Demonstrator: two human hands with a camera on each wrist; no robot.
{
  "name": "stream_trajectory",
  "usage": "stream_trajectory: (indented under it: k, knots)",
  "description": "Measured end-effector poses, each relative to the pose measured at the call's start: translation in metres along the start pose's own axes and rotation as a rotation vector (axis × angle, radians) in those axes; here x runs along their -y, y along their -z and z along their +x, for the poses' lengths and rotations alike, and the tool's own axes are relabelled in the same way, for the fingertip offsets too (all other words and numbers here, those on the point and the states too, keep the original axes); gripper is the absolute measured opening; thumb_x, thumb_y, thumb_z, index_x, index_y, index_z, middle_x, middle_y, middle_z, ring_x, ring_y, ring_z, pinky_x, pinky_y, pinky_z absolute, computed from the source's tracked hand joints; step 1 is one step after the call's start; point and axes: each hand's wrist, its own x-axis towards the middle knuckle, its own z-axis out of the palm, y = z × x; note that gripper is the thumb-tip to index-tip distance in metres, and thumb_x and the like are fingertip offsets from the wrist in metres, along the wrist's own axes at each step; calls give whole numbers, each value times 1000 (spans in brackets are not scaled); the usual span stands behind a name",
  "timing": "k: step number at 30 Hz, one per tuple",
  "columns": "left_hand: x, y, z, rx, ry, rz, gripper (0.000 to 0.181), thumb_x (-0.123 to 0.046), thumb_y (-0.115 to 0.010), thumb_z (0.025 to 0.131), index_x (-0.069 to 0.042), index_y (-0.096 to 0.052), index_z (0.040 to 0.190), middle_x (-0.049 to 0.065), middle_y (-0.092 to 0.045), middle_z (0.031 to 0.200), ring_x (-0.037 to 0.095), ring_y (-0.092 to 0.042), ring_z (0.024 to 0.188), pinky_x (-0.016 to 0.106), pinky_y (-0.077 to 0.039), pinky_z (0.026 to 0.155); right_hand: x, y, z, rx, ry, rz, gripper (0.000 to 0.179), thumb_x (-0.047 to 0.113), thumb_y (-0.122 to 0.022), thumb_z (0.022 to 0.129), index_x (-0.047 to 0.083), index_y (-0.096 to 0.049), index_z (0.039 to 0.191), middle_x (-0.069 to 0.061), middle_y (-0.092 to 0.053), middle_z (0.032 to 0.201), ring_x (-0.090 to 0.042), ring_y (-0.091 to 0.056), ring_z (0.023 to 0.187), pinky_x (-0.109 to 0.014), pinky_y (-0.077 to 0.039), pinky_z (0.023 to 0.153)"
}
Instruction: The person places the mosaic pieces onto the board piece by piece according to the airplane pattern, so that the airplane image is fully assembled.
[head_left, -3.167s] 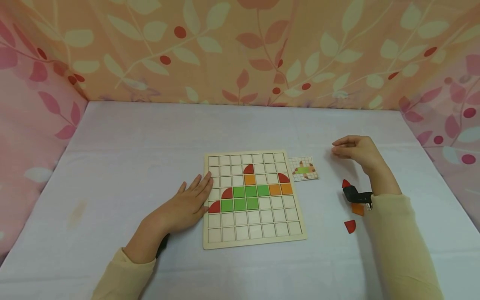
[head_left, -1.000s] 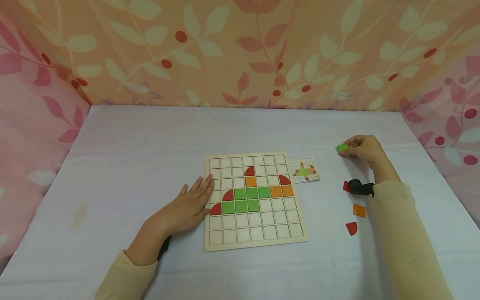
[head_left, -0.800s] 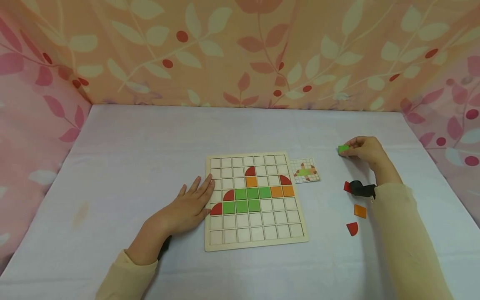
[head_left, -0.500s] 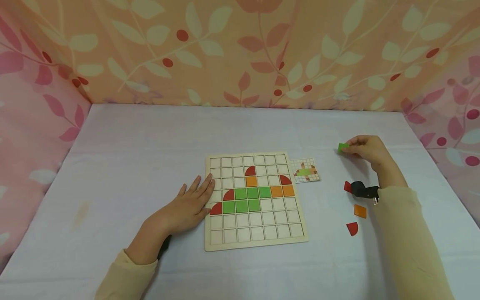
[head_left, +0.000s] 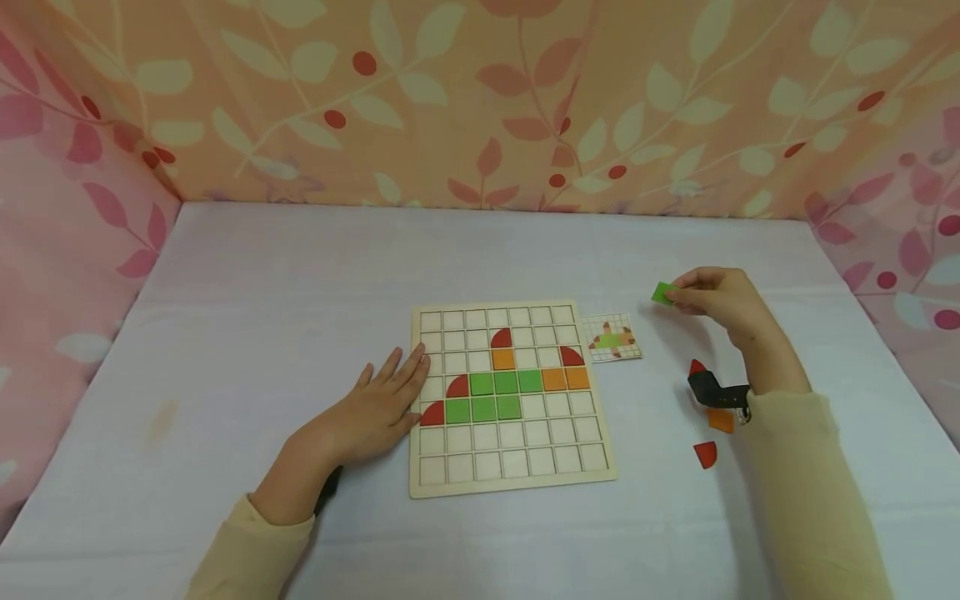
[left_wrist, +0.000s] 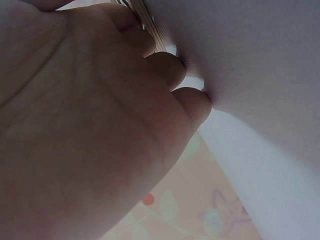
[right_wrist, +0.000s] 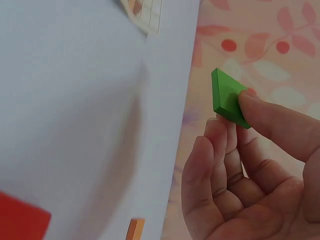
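Note:
Between thumb and fingertips my right hand [head_left: 716, 298] pinches a green square tile [right_wrist: 229, 97], raised off the table at the right of the head view. My left hand [head_left: 375, 412] lies with straight fingers, its fingertips on the left edge of the wooden grid board [head_left: 510, 485]. On the board sit green squares [head_left: 482, 409], orange squares [head_left: 553, 379] and red quarter-circle tiles [head_left: 501, 338]. Against the board's right side lies a small pattern card [head_left: 611, 337], printed with a coloured figure on a grid.
Below my right wrist lie a red quarter-circle [head_left: 706, 454], an orange tile [head_left: 721, 420] and another red piece [head_left: 697, 367], the last two partly covered by the black wrist camera [head_left: 708, 390]. A white cloth covers the table [head_left: 300, 275]; a patterned curtain [head_left: 420, 108] stands behind it.
My right hand, empty at first, has picked up the green tile, lifted it and moved it left toward the card. My left hand stays at the board's edge.

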Motion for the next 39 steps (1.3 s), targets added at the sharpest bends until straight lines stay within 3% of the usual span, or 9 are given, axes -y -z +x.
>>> stream_trajectory:
  k: [11, 18, 25, 32, 39]
  knots:
    - [-3, 5, 1, 4, -2, 1, 65, -20, -47, 98, 0, -13, 150, 13, -1, 158, 38, 1, 142, 62, -5, 109, 16, -21, -22, 73, 56, -62, 32, 19, -64, 91, -8, -58, 107, 7, -64, 81, -7, -59, 76, -18, -50, 70]
    - [-2, 1, 2, 7, 4, -11, 66, -21, -48, 98, 0, -13, 150, 13, -1, 158, 38, 1, 142, 62, -5, 109, 32, -41, -40, 145, 101, -71, 29, 19, -66, 90, -6, -61, 104, -2, -67, 83, -20, -62, 80, -22, -48, 76]
    - [-1, -2, 0, 3, 13, -19, 66, -20, -49, 98, 1, -14, 149, 13, -1, 157, 38, 1, 142, 62, -4, 109, 41, -66, -55, 224, 179, 10, 20, 13, -68, 87, -5, -65, 96, -10, -63, 78, -24, -60, 71, -30, -52, 64]
    - [-2, -3, -1, 3, 15, -19, 66, -20, -48, 98, 1, -14, 150, 12, -1, 158, 38, 1, 142, 61, -5, 110, 47, -91, -67, 284, 186, -17, 13, 12, -72, 83, 2, -68, 89, -6, -61, 77, -23, -56, 74, -28, -47, 64]
    - [-3, 1, -1, -5, 10, -15, 65, -19, -48, 98, 1, -14, 150, 13, -2, 158, 38, 0, 142, 62, -5, 109, 52, -118, -74, 386, 261, -39, 7, 6, -73, 80, 3, -68, 86, -3, -63, 76, -19, -58, 74, -28, -47, 68]
